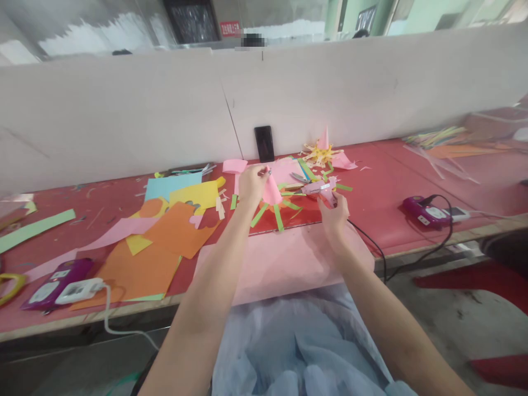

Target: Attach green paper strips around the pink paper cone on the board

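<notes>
My left hand (252, 187) pinches the tip of a pink paper cone (271, 191). Green paper strips (279, 218) fan out from the cone's base, over some orange paper. In my right hand (335, 213) is a pink glue gun (320, 187), its nozzle pointing left toward the strips at the cone. A black cord (368, 237) runs from its handle down past the table edge. Scissors (300, 177) lie just behind the glue gun. Farther back stands a second pink cone (324, 138) with curled yellow strips round its base.
A black phone (264, 144) leans on the white partition (165, 110). Orange sheets (138, 269), yellow paper (193, 196) and blue paper (173, 186) spread at left. Purple power strips (58, 283) sit on both sides. Pink paper (280, 264) covers the table's front.
</notes>
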Available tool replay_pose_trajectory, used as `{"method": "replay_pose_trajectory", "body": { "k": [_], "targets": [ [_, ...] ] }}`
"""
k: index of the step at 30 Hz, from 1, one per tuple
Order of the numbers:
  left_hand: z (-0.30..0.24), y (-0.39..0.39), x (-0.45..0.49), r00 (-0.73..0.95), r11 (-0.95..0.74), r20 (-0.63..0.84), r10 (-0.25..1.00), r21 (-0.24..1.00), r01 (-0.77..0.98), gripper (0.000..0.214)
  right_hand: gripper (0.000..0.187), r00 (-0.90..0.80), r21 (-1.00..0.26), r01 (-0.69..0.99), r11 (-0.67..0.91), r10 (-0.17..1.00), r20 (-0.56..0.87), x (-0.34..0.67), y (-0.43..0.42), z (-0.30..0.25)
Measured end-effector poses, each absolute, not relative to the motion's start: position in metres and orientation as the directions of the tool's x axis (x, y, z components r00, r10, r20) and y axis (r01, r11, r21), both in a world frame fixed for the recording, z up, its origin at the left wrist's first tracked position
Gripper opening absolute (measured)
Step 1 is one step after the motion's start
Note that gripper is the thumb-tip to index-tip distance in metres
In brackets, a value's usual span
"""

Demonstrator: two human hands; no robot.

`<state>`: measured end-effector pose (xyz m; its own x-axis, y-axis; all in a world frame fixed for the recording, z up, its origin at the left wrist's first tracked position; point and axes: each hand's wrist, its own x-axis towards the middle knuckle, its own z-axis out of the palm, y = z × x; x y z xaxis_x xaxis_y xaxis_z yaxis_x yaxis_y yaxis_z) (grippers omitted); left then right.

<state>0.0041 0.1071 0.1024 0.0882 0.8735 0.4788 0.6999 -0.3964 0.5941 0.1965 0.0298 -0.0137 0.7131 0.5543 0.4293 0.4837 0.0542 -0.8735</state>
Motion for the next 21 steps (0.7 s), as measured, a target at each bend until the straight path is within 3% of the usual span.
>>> {"method": "replay_pose_trajectory", "body": {
  "k": [9,15,17,21],
  "targets": [
    [0.094,0.108,0.004,0.082,-0.374,0.448,0.890,0.615,0.694,0.017,0.041,0.694,-0.863,0.502,0.060,0.567,0.443,0.199,0.034,-0.018],
    [0.064,0.084,-0.007,-0.023,-0.425,0.596,0.802,0.598,0.680,0.025,0.042,0.687,-0.870,0.490,0.052,0.591,0.423,0.199,0.032,-0.018],
    [0.043,0.072,-0.012,-0.064,-0.364,0.559,0.827,0.619,0.696,0.019,0.042,0.687,-0.867,0.496,0.058,0.584,0.432,0.199,0.032,-0.018],
    [0.011,0.059,-0.014,0.008,-0.338,0.465,0.885,0.632,0.697,0.012,0.042,0.678,-0.852,0.520,0.065,0.576,0.458,0.199,0.034,-0.019]
  ]
}}
